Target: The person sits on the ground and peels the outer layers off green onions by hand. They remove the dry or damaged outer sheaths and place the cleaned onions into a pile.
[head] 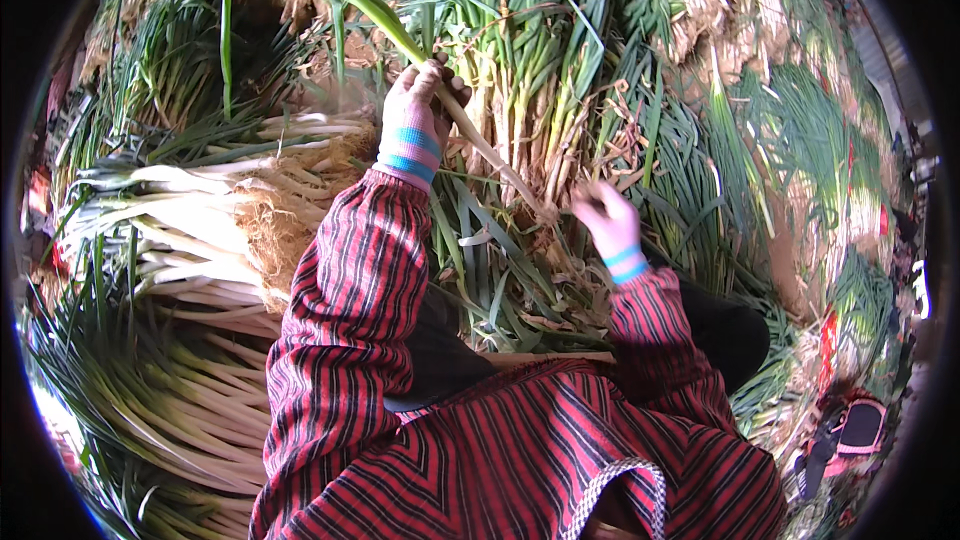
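Observation:
My left hand (417,114), in a pale knit glove with blue bands at the cuff, grips one long green onion (491,154) partway along its stalk. The green top slants up and to the left, with one leaf bent down, while the pale shaft runs down to a rooted end. Beside those roots is my right hand (611,221), gloved alike, with fingers curled and blurred. Whether it pinches anything is unclear. Just beyond the shaft stands a thick bunch of untrimmed green onions (517,75). Loose leaves and dry peelings (517,285) lie below both hands.
To my left, cleaned white-stalked onions (187,225) are piled with roots facing me, and more stalks (180,405) lie nearer. Further bundles (802,127) cover the right side. A pink and black object (859,431) sits at the lower right.

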### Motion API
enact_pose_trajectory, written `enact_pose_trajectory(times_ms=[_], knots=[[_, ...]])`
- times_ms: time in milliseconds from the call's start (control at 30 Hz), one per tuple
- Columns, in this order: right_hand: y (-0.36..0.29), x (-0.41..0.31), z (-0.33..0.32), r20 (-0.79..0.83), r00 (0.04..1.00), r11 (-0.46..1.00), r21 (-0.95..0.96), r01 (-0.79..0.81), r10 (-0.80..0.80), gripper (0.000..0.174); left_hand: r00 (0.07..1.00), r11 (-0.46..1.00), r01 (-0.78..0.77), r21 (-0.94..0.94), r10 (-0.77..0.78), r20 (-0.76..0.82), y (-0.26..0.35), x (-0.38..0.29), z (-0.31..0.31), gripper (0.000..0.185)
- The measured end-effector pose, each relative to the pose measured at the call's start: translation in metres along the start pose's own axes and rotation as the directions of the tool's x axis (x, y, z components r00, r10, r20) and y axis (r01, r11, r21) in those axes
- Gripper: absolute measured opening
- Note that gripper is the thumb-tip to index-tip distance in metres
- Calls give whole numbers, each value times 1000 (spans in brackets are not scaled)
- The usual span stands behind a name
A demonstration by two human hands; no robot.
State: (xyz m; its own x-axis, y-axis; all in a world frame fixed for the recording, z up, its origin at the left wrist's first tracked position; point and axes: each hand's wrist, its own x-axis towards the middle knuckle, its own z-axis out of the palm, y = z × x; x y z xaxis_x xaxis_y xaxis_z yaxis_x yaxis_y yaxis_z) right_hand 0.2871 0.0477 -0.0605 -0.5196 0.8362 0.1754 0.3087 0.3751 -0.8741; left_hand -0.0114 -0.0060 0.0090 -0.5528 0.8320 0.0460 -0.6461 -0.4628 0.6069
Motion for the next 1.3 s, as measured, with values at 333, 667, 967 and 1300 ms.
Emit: enact_pose_trajectory(times_ms=[333,667,967,1300], knots=[[-80,48,82,151,988,731,670,-128,35,25,957,954,280,103,-286,52,-6,-21,16,18],[-65,53,83,-294,954,865,491,101,55,19,960,905,272,326,-277,-32,-20,-23,17,20],[-70,53,66,124,984,886,431,-168,126,17,973,915,196,352,-225,42,-25,-24,15,24],[-70,42,65,159,987,920,381,-94,35,15,970,868,230,439,-241,-30,-25,-28,15,17]])
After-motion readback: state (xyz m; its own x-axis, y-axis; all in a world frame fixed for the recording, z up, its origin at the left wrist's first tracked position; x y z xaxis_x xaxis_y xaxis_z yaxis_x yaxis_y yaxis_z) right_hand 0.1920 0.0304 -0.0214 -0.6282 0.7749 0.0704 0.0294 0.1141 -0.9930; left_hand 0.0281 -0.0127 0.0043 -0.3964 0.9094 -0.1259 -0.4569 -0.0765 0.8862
